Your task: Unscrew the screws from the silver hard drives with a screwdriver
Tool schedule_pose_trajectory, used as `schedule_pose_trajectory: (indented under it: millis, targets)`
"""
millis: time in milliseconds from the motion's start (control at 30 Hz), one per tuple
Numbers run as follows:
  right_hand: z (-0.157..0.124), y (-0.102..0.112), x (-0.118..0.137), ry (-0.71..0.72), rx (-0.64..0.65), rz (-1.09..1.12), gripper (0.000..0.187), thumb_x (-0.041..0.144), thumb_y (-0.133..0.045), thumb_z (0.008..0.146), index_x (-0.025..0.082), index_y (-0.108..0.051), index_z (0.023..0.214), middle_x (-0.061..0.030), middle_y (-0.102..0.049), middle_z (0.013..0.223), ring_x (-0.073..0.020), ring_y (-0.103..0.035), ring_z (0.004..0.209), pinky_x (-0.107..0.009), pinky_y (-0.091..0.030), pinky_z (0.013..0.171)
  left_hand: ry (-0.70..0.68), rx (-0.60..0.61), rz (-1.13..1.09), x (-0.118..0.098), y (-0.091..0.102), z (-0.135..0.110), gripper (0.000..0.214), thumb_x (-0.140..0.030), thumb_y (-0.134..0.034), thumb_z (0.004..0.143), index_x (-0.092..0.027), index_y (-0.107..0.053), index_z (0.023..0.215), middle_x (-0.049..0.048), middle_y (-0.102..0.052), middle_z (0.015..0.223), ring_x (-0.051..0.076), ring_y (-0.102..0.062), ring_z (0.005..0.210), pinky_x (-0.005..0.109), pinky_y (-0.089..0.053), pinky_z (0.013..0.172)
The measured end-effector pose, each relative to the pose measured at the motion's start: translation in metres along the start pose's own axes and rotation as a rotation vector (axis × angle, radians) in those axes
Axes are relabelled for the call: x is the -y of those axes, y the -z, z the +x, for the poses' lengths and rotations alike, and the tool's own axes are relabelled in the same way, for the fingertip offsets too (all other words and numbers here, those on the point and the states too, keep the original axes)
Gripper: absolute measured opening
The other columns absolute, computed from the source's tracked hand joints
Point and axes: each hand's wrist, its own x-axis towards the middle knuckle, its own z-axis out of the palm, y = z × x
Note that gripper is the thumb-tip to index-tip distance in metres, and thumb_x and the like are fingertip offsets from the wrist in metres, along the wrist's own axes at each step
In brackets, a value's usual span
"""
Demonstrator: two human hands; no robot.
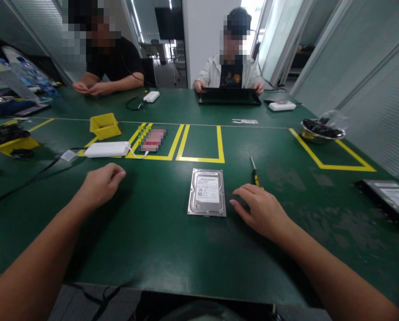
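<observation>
A silver hard drive (207, 194) lies label side up on the green table in front of me. My right hand (258, 205) is just to its right, fingers loosely bent and thumb apart, holding nothing and not touching the drive. Beyond that hand lies a screwdriver (256, 174) with a black and yellow handle, its shaft pointing away; the fingers partly cover the handle end. Well left of the drive, my left hand (102, 185) hovers with fingers curled in and thumb against them, and nothing shows in it. A white power bank (107, 149) is the nearest thing beyond it.
Yellow tape (201, 159) marks areas on the table. A yellow bin (105, 126) stands at left, a metal bowl (323, 132) of dark parts at right. Another drive in a black frame (389, 200) lies at far right. Two people sit opposite; one holds a black tray (230, 96).
</observation>
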Motion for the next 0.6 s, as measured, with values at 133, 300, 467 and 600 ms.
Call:
schedule_pose_trajectory:
  millis: [133, 300, 467, 600]
  targets:
    - [-0.004, 0.003, 0.002, 0.149, 0.083, 0.275, 0.022, 0.029, -0.052, 0.096, 0.019, -0.062, 0.112, -0.0077, -0.063, 0.108, -0.0191, -0.059, 0.100, -0.034, -0.049, 0.089, -0.219, 0.050, -0.185, -0.048, -0.002, -0.011, 0.031, -0.043, -0.044, 0.095, -0.016, -0.058, 0.101, 0.0039, -0.062, 0.088, 0.019, -0.057, 0.077, 0.029, -0.041, 0.069]
    - [-0.008, 0.004, 0.009, 0.208, 0.119, 0.277, 0.026, 0.032, -0.055, 0.095, 0.019, -0.062, 0.116, -0.0089, -0.063, 0.109, -0.0204, -0.058, 0.100, -0.036, -0.050, 0.089, -0.417, 0.216, -0.634, -0.099, -0.014, -0.026, 0.023, -0.038, -0.052, 0.094, -0.017, -0.060, 0.099, 0.0029, -0.061, 0.084, 0.015, -0.056, 0.075, 0.025, -0.045, 0.066]
    - [-0.008, -0.001, 0.013, 0.251, 0.113, 0.227, 0.024, 0.029, -0.051, 0.097, 0.017, -0.063, 0.114, -0.0094, -0.063, 0.103, -0.0202, -0.058, 0.096, -0.036, -0.050, 0.086, -0.512, 0.366, -0.981, -0.140, -0.027, -0.033, 0.018, -0.033, -0.058, 0.091, -0.015, -0.062, 0.094, 0.0033, -0.061, 0.080, 0.013, -0.056, 0.072, 0.025, -0.047, 0.064]
    - [-0.008, -0.002, 0.012, 0.240, 0.108, 0.221, 0.023, 0.028, -0.050, 0.097, 0.017, -0.064, 0.111, -0.0092, -0.063, 0.102, -0.0195, -0.058, 0.094, -0.035, -0.050, 0.084, -0.548, 0.447, -1.057, -0.161, -0.033, -0.034, 0.015, -0.028, -0.060, 0.091, -0.014, -0.063, 0.095, 0.0038, -0.061, 0.081, 0.013, -0.056, 0.072, 0.025, -0.046, 0.063]
